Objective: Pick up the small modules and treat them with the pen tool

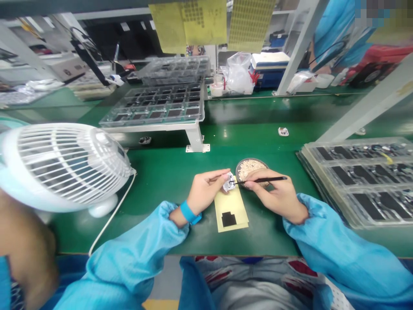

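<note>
My left hand (204,189) pinches a small white and silver housing (229,182) between thumb and fingers. In my right hand (279,196) are slim black tweezers (272,178), whose tip reaches the housing's right side. Too small to make out is whether the tip grips anything. Beneath the housing lies a pale yellow sheet (230,202) with a black cut-out sticker (229,219) near its lower edge. A round dish (245,162) of many tiny beige pieces sits behind my right hand, which partly hides it.
A white fan (69,161) stands left, its cord (112,215) running to the table edge. Trays of dark parts occupy a raised shelf (161,103) and the right side (364,185). Another small housing (283,131) lies farther back. Someone's arm (26,241) shows at left.
</note>
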The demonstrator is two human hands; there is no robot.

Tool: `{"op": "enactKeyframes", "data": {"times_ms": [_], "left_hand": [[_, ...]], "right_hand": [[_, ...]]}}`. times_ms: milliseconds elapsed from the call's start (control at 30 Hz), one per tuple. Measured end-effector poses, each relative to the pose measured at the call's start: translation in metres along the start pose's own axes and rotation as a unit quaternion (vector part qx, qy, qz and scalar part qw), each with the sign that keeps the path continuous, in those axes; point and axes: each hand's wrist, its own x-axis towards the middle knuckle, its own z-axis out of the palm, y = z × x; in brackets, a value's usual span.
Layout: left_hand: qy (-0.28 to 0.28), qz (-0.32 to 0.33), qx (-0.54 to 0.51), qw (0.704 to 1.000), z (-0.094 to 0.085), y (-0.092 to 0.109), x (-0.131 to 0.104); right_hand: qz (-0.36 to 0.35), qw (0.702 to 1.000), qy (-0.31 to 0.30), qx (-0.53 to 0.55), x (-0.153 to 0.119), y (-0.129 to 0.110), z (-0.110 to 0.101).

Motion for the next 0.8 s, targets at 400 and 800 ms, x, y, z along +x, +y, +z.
{"op": "enactKeyframes", "data": {"times_ms": [400,800], "left_hand": [[0.013,0.006,0.013,1.0,-0.0014,0.0022,0.0003],[0.012,-0.009,0.011,1.0,-0.0008,-0.0012,0.0002]], "right_hand": [[-0.015,0.999,0.039,-0.018,0.0039,-0.0008,-0.0004],[-0.044,0.998,0.004,-0.034,0.0006,-0.0025,0.0011]]}}
